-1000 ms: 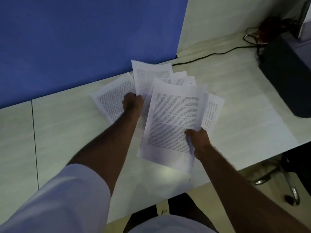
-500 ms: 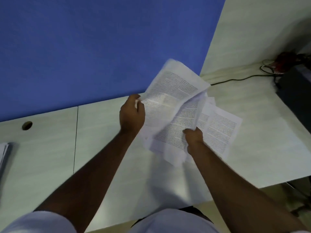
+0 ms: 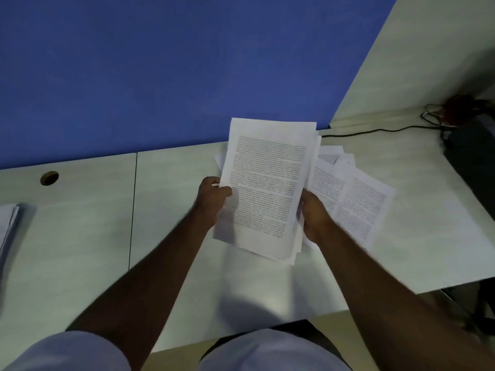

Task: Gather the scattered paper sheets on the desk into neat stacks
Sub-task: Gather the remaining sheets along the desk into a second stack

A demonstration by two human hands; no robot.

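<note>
- The left hand grips the left edge of a bundle of printed sheets, thumb curled over the front of the top page and the other fingers hidden behind the paper.
- The right hand holds the right edge of the same bundle, its fingers wrapped round behind the sheets so that only the back of the hand shows.
- The bundle is lifted off the table and tilted up toward the camera, over the middle of the table and near its far edge; its upper corners stand in front of the blue partition.
- The edges of the bundle are uneven at the lower right, where several page corners stick out past each other.
- More loose sheets lie flat on the table just right of the bundle, fanned and overlapping, partly behind the right hand.
- Another stack of paper lies at the left edge of the table, cut off by the picture.
- A round cable hole sits in the table near the far edge, left of a seam in the tabletop.
- A black cable runs along the far edge toward a dark device at the right end of the table.
- Both forearms are bare; a pale sleeve shows at the lower left.
</note>
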